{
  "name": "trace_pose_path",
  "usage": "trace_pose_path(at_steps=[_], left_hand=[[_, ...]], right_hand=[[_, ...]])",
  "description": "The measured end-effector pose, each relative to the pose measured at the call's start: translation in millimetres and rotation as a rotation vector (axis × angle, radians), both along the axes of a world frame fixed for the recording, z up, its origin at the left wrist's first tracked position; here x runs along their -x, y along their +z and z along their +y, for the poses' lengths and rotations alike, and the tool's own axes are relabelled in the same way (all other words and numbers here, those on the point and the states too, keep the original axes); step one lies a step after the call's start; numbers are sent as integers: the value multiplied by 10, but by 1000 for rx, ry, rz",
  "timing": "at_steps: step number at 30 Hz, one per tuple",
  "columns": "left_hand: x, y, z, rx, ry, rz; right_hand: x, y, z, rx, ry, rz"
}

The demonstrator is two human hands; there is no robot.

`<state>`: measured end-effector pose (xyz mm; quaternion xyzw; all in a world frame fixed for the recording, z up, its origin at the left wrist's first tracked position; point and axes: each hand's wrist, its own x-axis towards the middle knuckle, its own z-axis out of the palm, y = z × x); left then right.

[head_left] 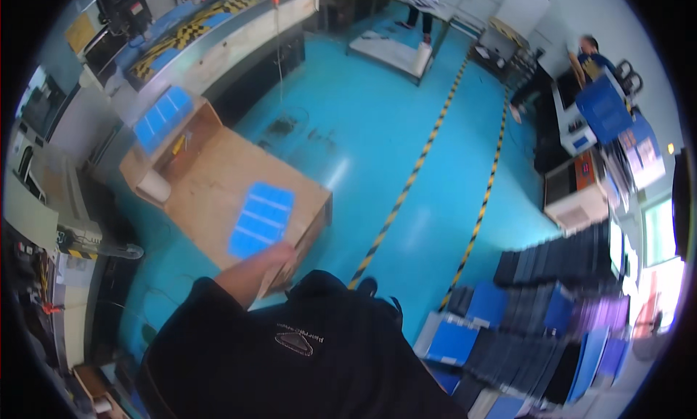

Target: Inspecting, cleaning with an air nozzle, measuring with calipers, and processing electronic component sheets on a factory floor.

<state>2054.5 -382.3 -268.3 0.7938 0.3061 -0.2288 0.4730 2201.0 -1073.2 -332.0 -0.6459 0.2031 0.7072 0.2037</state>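
Note:
My left hand (274,258) reaches out from a black sleeve to the near edge of a wooden table (218,176). Motion blurs its fingers, so I cannot tell whether they are open or closed, or grip anything. Just beyond it, a blue panel with pale cross stripes (261,219) lies on the tabletop; whether hand and panel touch is unclear. My right hand is out of the picture. A similar blue striped panel (163,119) rests on a raised wooden compartment at the table's far left end. Inside that compartment is a small yellow item (180,144), next to a white roll (154,186).
A large machine bed (218,52) runs behind the table. Stacks of dark and blue sheets (515,354) stand at right. Yellow-black tape lines (417,165) cross the blue floor (363,136). Another person (592,59) is at the far right, by a blue-and-white machine (602,107).

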Motion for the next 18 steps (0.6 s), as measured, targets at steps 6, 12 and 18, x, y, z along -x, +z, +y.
trace_pose_path(at_steps=[6, 12, 18], left_hand=[[-808, -482, 323, -150, -229, 12], [-1830, -1073, 1149, 304, -21, 302], [-3329, -276, 2762, -183, 110, -57]], right_hand=[[-3533, 1262, 1554, 50, 9, -464], [-5486, 1514, 3787, -125, 114, -562], [-6614, 256, 5608, -138, 439, -324]])
